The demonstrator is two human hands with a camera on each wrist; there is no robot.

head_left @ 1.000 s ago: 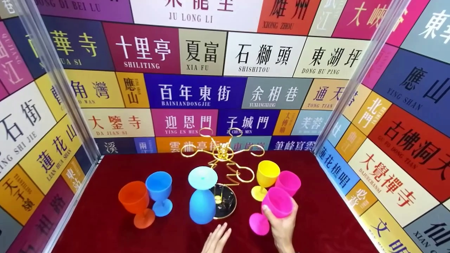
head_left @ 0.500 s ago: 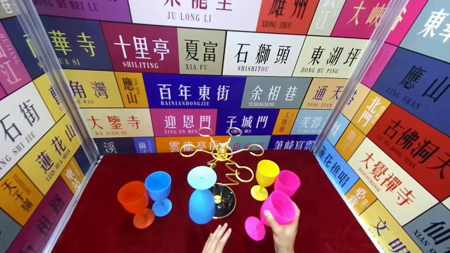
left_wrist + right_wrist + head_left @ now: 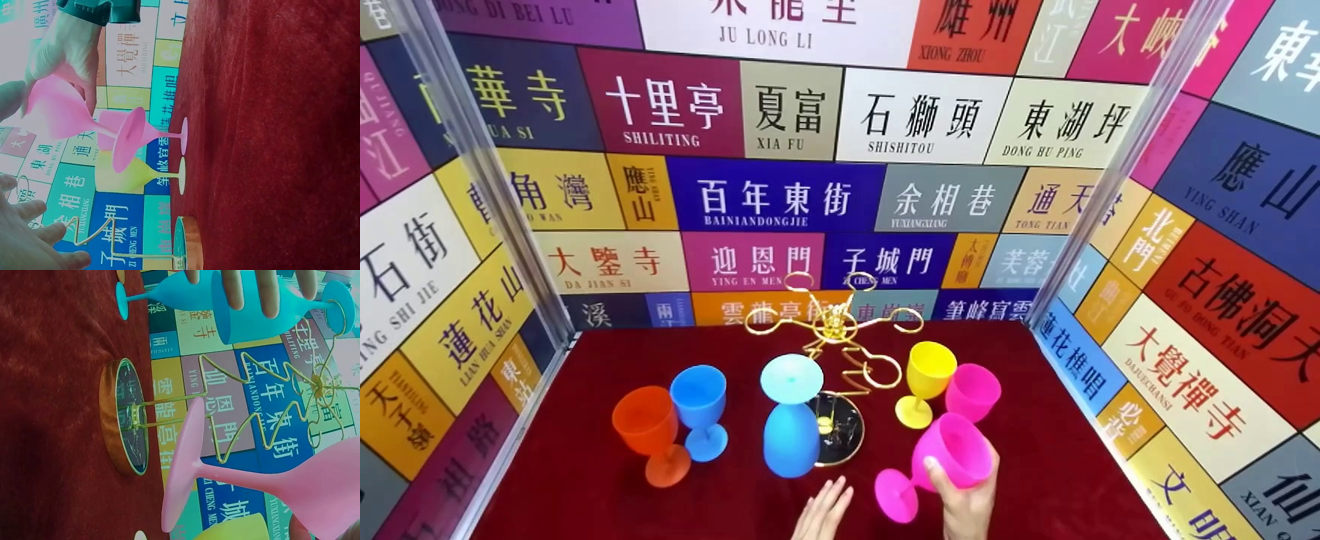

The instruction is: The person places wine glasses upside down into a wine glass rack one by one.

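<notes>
My right hand (image 3: 969,504) grips a pink goblet (image 3: 949,450) by its bowl, thumb on the near side. The goblet is held above the table and tilted, its foot toward the lower left in the head view. My left hand (image 3: 825,511) is held with extended fingers and nothing in it, just in front of the gold wire rack (image 3: 835,328). From the rack hangs a blue goblet (image 3: 791,442), upside down, its foot uppermost. In the right wrist view, left-hand fingers (image 3: 267,292) overlap this hanging goblet; contact I cannot tell.
Upright on the dark red tablecloth (image 3: 720,510) stand an orange goblet (image 3: 643,424) and a blue one (image 3: 699,397) at left. A yellow goblet (image 3: 930,371) and another pink goblet (image 3: 973,390) stand at right. The rack's round black base (image 3: 844,431) is partly hidden. Lettered panels (image 3: 780,195) enclose the table.
The pink goblet in my right hand has tipped further, its foot swinging left and toward me while the bowl dropped slightly. My left hand stays in place.
</notes>
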